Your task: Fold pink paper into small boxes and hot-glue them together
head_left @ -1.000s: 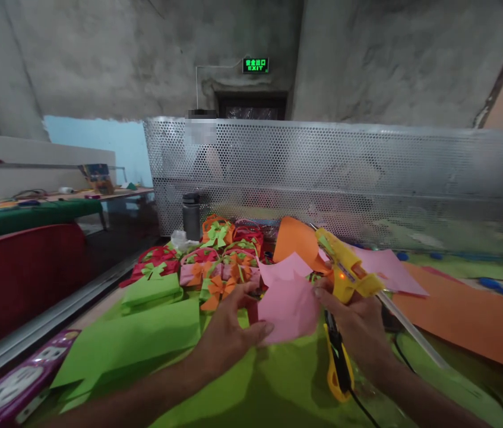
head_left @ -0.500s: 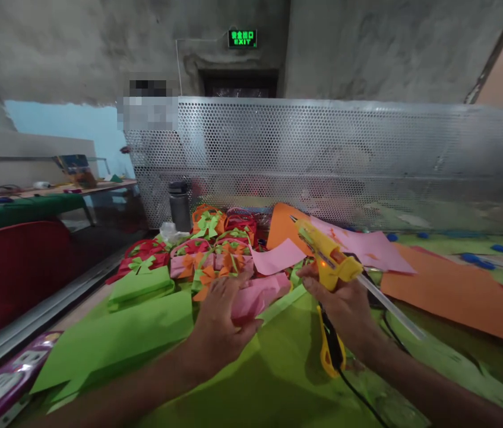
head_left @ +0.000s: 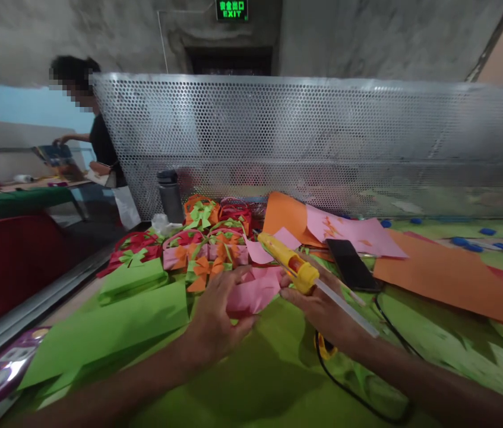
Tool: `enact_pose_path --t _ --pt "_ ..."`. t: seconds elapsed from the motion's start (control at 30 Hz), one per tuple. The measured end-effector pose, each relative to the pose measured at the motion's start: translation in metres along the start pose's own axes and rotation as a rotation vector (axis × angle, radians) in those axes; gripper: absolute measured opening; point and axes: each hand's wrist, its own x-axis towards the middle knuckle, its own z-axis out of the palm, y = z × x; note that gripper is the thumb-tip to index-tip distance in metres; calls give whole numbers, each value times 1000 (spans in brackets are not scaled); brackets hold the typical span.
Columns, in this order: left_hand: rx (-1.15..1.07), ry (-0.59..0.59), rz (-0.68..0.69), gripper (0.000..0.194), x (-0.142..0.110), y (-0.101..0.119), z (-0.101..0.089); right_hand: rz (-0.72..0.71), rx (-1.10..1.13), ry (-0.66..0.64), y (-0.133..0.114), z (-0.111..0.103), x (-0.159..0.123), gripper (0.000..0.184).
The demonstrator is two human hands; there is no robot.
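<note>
My left hand (head_left: pixel 215 315) is closed on the left end of a folded pink paper piece (head_left: pixel 258 289), thumb low in front and fingers over the top. In my right hand (head_left: pixel 325 306) is a yellow hot glue gun (head_left: pixel 287 257), its nozzle pointing up and left. A clear glue stick (head_left: pixel 344 308) juts from its back. The right fingertips meet the right end of the pink piece. The gun's handle is mostly hidden behind that hand. Just beyond the left hand stand small paper bags with bows (head_left: pixel 206 270).
Green paper sheets (head_left: pixel 113 324) lie left, orange sheets (head_left: pixel 447 279) right. A phone (head_left: pixel 353 264), a dark bottle (head_left: pixel 170 196) and a black cord (head_left: pixel 344 389) are near. A perforated metal screen (head_left: pixel 251 131) spans the back. A person (head_left: pixel 104 139) stands beyond it at left.
My right hand has brought the glue gun left and down, its fingertips now at the pink piece. The phone behind it shows more fully. The view has shifted slightly; the person is more visible.
</note>
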Motion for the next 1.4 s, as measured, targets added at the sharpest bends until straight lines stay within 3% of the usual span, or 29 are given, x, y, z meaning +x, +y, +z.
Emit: enact_pose_path --t 0.13,0.2,0.27,0.43,0.53,0.63,0.77,0.9,1.17,1.4 --pt "-133 -134 -158 64 6 2 -8 19 5 58 8 2 -2 41" --pt "-244 -223 -201 38 14 6 -16 6 -17 54 10 2 -2 47" --pt "-325 -274 -212 28 24 12 -24 -31 -67 38 10 1 -2 52" --pt "-321 -422 -231 26 41 28 -32 -149 -224 37 7 0 -5 52" --pt "-337 -443 -248 16 45 35 -31 -190 -232 -4 6 1 -8 55" --pt "-469 -461 -271 11 46 35 -28 -198 -209 -5 6 1 -9 54" --pt "-739 -573 -334 14 48 24 -27 -215 -256 44 5 -1 -9 53" --pt "-855 -595 -400 20 48 14 -27 -173 -223 8 7 -2 -8 56" --pt "-736 -626 -455 5 45 14 -10 -134 -152 -62 5 1 -13 60" --pt "-744 -593 -487 22 44 9 -17 -167 -206 -25 8 -1 -11 58"
